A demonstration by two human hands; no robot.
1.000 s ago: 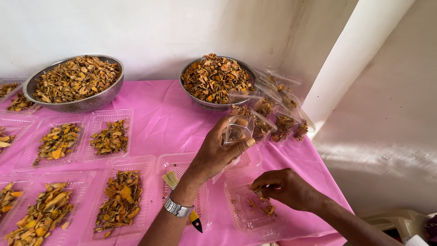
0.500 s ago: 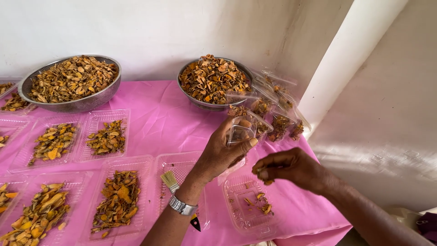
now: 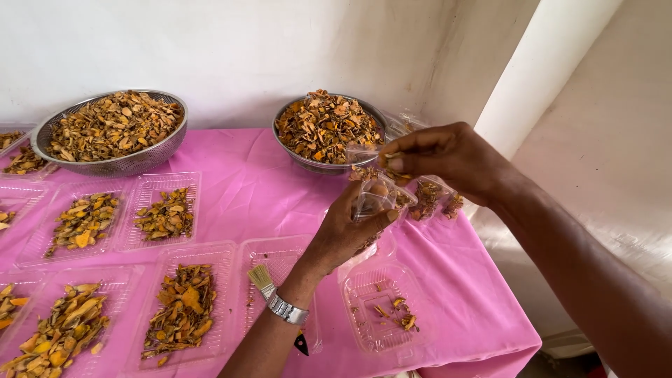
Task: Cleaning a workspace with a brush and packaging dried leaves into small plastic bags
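Two metal bowls point(image 3: 112, 133) of dried pieces, two hands point(image 3: 350, 227), one brush point(image 3: 262, 280), one wristwatch point(image 3: 287, 309)

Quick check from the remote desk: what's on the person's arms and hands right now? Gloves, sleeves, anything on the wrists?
Both hands are bare, no gloves. The left hand has a silver metal link watch band on its wrist. The right hand shows no ring or band, and its forearm is uncovered as far as the picture reaches. No sleeves are in view on either arm.
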